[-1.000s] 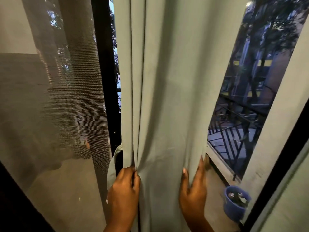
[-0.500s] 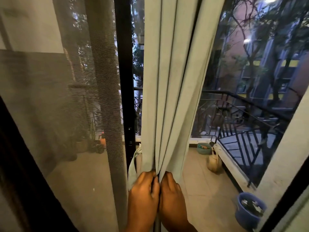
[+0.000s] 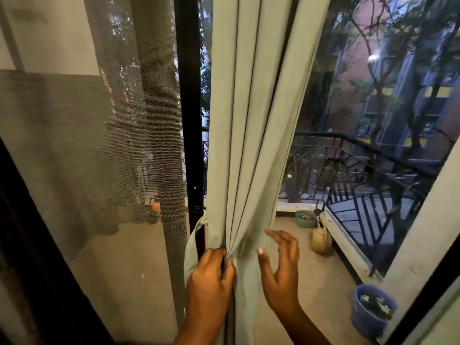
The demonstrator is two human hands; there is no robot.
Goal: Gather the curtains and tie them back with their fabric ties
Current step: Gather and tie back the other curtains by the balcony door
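A pale green curtain (image 3: 251,115) hangs in the middle, pulled into narrow folds. My left hand (image 3: 209,272) pinches the gathered folds low down. My right hand (image 3: 281,260) is spread just right of the bunch, fingers apart, close against the curtain's right edge and holding nothing. A fabric tie (image 3: 196,242) of the same green loops from the black door frame (image 3: 189,108) down past my left hand; its lower end is hidden behind the hand.
A grey mesh screen (image 3: 99,145) fills the left. Beyond the glass lies a balcony with a black railing (image 3: 361,195), a blue bucket (image 3: 371,310), a teal bowl (image 3: 305,218) and a beige watering can (image 3: 320,239). A pale wall edge (image 3: 423,220) slants at right.
The spread curtain has been gathered leftward into a tight bunch. My right hand pressed against my left, then let go and opened. The balcony has come into sight.
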